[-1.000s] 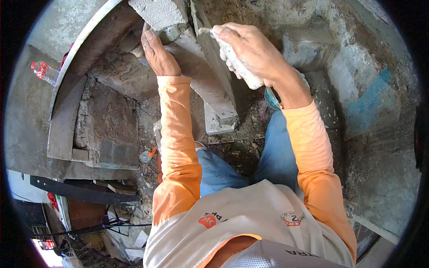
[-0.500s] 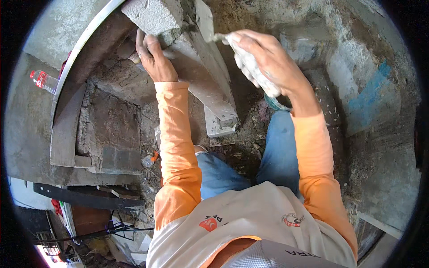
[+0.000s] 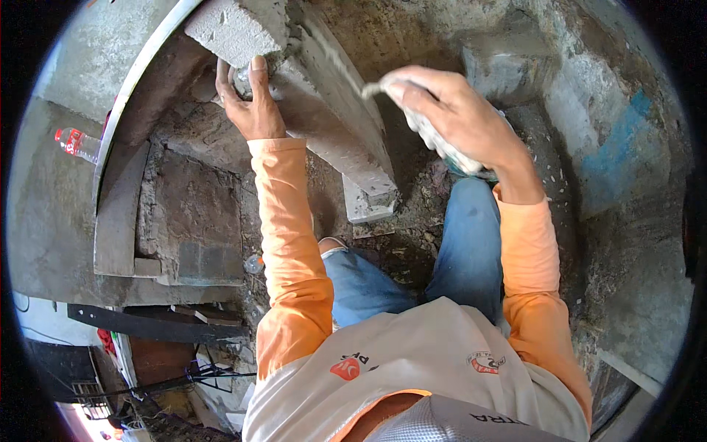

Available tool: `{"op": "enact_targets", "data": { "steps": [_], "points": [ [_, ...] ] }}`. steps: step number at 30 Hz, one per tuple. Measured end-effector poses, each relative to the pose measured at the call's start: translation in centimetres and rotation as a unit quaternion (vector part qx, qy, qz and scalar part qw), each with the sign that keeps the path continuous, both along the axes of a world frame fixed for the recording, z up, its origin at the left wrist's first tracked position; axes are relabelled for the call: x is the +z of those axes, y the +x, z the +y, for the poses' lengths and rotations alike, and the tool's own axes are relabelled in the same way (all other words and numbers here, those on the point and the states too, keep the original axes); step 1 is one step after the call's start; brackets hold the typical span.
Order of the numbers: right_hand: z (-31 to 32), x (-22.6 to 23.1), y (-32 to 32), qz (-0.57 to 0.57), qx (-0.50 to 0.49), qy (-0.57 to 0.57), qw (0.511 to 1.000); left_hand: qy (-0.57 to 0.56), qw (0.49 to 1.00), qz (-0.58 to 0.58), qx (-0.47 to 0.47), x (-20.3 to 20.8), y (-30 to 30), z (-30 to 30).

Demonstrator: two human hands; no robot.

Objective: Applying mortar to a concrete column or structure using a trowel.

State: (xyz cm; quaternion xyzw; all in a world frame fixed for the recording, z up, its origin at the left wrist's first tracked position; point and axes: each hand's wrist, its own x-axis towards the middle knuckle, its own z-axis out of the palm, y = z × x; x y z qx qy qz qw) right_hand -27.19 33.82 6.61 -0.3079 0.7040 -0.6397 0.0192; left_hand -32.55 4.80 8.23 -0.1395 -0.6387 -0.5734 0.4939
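Observation:
A pale, rough-faced concrete block (image 3: 234,33) sits at the top, against the end of a grey mortar-covered block wall (image 3: 335,121). My left hand (image 3: 254,103) is at its lower corner, thumb on the face and fingers curled round the edge. My right hand (image 3: 460,110) is closed around a trowel (image 3: 374,89), whose thin neck sticks out toward the wall. The trowel blade shows almost edge-on beside the wall's right face, blurred. Thick whitish mortar cakes the underside of my right hand; the handle is hidden in the grip.
A curved pale-edged ledge (image 3: 121,107) runs along the left, with a clear red-capped bottle (image 3: 77,144) beyond it. A stained concrete wall (image 3: 611,177) rises at the right. The rim of a green container (image 3: 482,173) shows by my right knee. Rubble covers the floor.
My right hand has moved slightly right and down. The trowel blade, seen flat before, has turned nearly edge-on. My left hand stays at the block; the view has shifted a little.

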Motion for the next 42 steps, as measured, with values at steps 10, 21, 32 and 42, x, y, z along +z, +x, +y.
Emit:
{"op": "enact_targets", "data": {
  "steps": [10,21,32,42],
  "points": [
    [-4.7,-3.9,-2.7,0.220,-0.070,-0.020,0.973,0.005,1.000,-0.015,0.013,0.0,0.0,0.2],
    [-5.4,-2.8,-7.8,0.044,-0.014,0.049,0.998,-0.022,0.998,-0.043,0.034,-0.9,-0.9,-0.2],
    [-2.1,-5.6,-3.5,0.128,-0.081,-0.008,0.988,-0.036,0.998,-0.031,0.042,-0.1,-0.2,0.4],
    [1.4,-7.3,-1.0,0.215,-0.178,0.091,0.956,0.056,0.997,0.012,0.045,-3.6,1.2,-0.3]
  ]
}}
